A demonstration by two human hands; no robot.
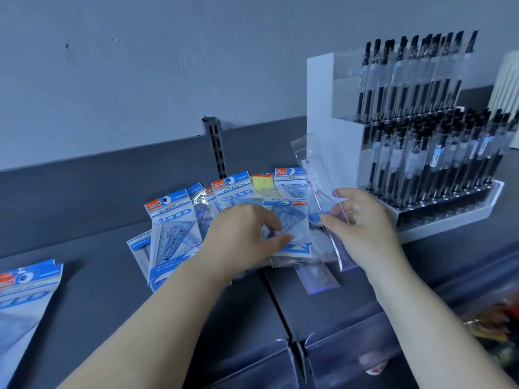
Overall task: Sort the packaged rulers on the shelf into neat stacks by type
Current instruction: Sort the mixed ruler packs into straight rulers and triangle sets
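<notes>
Gleaming clear-sleeved ruler [317, 175], upright

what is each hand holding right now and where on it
The right hand pinches a clear ruler sleeve along its lower part. The left hand grips a small blue geometric pack at its left edge.

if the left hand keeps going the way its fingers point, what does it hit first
The left hand points right, its fingers on a blue geometry-set pack. Just beyond is the clear ruler sleeve gripped by the right hand, probably met first, though depth is unclear.
</notes>
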